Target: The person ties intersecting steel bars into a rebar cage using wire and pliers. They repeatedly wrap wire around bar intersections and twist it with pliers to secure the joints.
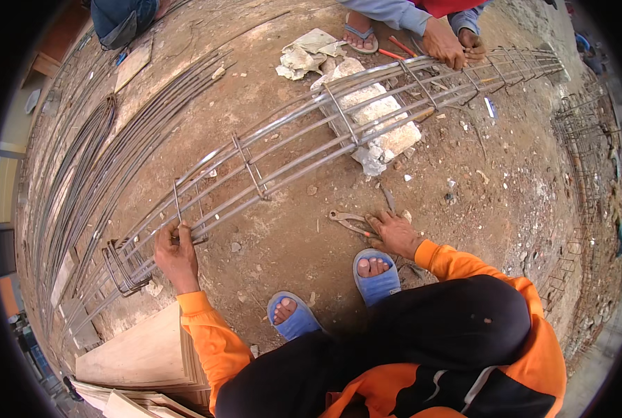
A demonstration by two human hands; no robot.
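Observation:
A long cage of steel rebar runs diagonally from lower left to upper right, its bars crossed by square stirrups. At its left part, my left hand is closed with fingers and thumb on a stirrup. A pair of pincers lies on the dirt in front of my right foot. Over its orange handles my right hand is closed, palm down; the fingertips are partly hidden. Several stirrups are bunched at the cage's left end, left of my left hand.
A pale concrete block props the cage's middle. Across from me, a co-worker's hands touch the cage's far right part. Loose rebar lies at left, plywood sheets at lower left. Wire mesh stretches along the right.

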